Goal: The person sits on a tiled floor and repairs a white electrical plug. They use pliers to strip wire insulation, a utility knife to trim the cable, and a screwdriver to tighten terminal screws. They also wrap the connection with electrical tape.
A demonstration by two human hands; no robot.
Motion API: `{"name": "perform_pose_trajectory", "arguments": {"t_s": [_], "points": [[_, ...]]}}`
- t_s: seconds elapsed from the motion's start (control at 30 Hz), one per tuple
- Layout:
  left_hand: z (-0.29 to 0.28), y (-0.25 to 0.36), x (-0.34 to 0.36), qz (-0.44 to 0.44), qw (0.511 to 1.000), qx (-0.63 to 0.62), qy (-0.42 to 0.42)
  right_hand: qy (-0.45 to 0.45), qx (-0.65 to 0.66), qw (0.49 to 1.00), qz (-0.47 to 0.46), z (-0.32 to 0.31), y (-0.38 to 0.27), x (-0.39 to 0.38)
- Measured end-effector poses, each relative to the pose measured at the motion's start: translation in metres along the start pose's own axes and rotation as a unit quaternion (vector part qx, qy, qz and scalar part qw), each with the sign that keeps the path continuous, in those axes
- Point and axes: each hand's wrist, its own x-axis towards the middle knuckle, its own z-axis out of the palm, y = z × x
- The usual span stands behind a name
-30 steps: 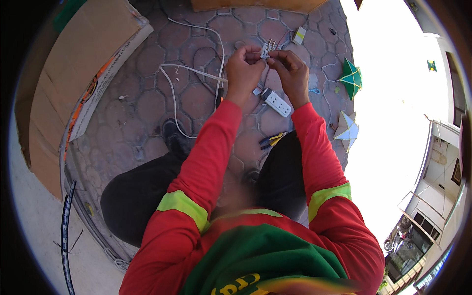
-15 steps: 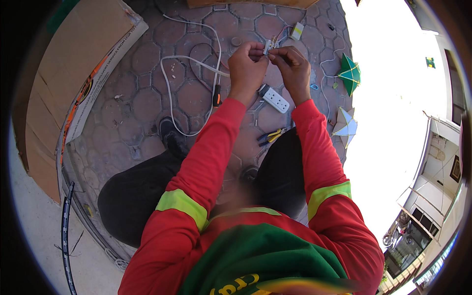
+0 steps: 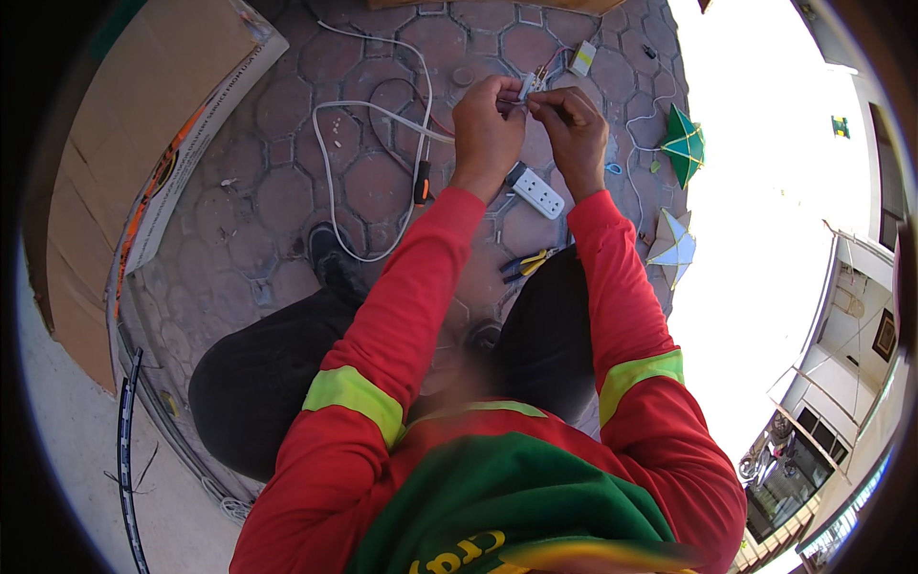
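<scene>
Up ahead of me, my left hand (image 3: 490, 132) pinches a small white electrical part (image 3: 528, 86) with brass-coloured metal pieces showing on its far side. Close against it, the thumb and fingers of my right hand (image 3: 577, 132) are pressed together at the part's near edge. What lies between those right fingertips is too small to make out, perhaps a wire end. A white cable (image 3: 394, 122) runs in from the left toward my left hand. Below the hands, a white power strip (image 3: 538, 194) lies on the paving.
By my right knee lie yellow-and-black pliers (image 3: 528, 264). A black-and-orange screwdriver (image 3: 422, 184) rests near my left forearm. Beyond my hands is a small pale box (image 3: 582, 59). A green star lantern (image 3: 682, 146) and a white one (image 3: 672, 247) sit right; a cardboard box (image 3: 143, 124) stands left.
Both hands have shifted slightly, with the white part tilting a little farther away and to the right. The fingers stay pinched around it.
</scene>
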Motion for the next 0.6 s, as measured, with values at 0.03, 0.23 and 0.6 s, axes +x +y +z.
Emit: {"name": "perform_pose_trajectory", "arguments": {"t_s": [0.03,0.23,0.6], "points": [[0.0009,0.0002,-0.0003,0.016,1.000,0.001,0.002,-0.008,-0.021,1.000,0.012,0.0002,0.0006,-0.0003],[0.0045,-0.0004,0.0001,0.028,1.000,-0.007,0.006,-0.011,-0.041,0.999,0.029,-0.0003,0.0035,-0.0016],[0.0069,-0.0023,-0.0034,0.005,1.000,0.005,-0.001,-0.009,-0.031,0.999,0.030,-0.0017,0.0041,-0.0041]]}}
